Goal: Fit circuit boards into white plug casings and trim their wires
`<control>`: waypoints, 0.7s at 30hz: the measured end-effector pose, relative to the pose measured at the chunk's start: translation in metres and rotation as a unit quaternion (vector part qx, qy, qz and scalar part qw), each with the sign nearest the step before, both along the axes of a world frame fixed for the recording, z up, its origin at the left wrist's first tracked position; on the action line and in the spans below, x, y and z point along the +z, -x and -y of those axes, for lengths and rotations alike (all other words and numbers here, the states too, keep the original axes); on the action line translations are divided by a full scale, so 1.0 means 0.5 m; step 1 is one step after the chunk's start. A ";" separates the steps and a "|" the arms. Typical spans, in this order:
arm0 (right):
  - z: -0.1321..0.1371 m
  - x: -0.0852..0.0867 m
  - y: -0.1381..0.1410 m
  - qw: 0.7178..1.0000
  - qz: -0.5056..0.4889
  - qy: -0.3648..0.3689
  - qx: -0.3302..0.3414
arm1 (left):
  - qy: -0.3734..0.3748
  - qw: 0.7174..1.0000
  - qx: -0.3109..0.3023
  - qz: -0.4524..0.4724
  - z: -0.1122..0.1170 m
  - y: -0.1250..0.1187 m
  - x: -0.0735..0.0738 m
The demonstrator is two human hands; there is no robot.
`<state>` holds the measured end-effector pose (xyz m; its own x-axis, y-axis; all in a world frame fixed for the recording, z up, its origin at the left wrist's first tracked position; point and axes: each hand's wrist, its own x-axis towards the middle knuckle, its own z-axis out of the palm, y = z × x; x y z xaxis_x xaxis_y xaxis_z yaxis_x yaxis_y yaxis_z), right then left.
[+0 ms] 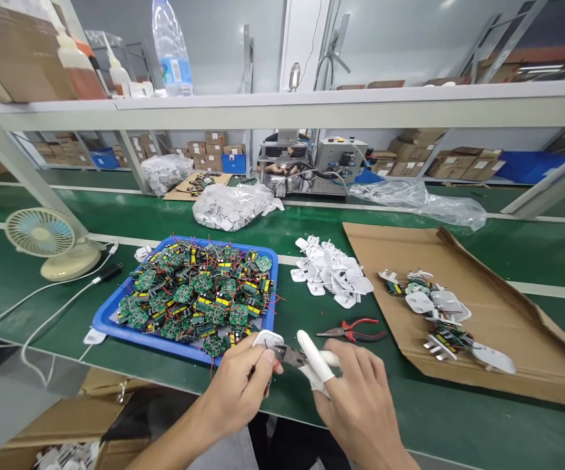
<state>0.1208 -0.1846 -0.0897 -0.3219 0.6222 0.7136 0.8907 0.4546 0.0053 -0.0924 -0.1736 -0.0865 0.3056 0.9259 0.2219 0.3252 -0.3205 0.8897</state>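
Observation:
My left hand is closed on a white plastic plug cover, pinched between thumb and fingers at the front of the blue tray. A bit of red shows under its fingertips, too small to make out. In my right hand, whose index finger and thumb wear white finger covers, is a pair of metal pliers. Their jaws point left and reach the plug cover; the handles are mostly hidden by the fingers. Another pair of pliers, with red and black handles, lies on the green bench behind my right hand.
The blue tray holds many green circuit boards. White plastic covers are piled right of it. A cardboard sheet carries several boards joined to covers. A fan stands left with trailing cables; a shelf crosses above the bench.

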 end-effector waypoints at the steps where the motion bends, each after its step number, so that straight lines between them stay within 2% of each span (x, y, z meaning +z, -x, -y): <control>1: 0.001 0.000 0.006 1.000 0.007 -0.008 -0.004 | 0.011 1.000 -0.003 -0.002 0.002 -0.003 0.002; 4: 0.000 -0.004 0.017 0.999 0.028 -0.025 -0.018 | 0.017 1.000 -0.005 -0.019 0.008 -0.012 0.012; 8: -0.004 -0.004 0.024 0.998 0.035 -0.039 -0.027 | -0.026 0.998 0.008 -0.055 0.013 -0.025 0.022; 13: -0.007 0.004 0.026 0.998 0.044 -0.039 -0.030 | -0.064 0.996 0.020 -0.054 0.011 -0.034 0.017; 16: -0.010 0.002 0.024 0.999 0.039 -0.025 -0.016 | -0.054 0.998 0.010 -0.033 0.009 -0.029 0.011; 18: -0.011 -0.007 0.024 1.000 -0.007 0.009 0.018 | -0.028 0.999 -0.003 -0.014 0.009 -0.024 0.009; 21: -0.009 -0.026 0.030 0.977 -0.124 0.139 0.106 | -0.003 1.000 -0.021 0.012 0.011 -0.019 0.010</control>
<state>0.1058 -0.1799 -0.1027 -0.3036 0.7408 0.5992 0.7345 0.5826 -0.3481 -0.0829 -0.1791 -0.0817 0.3391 0.9110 0.2349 0.2892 -0.3385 0.8954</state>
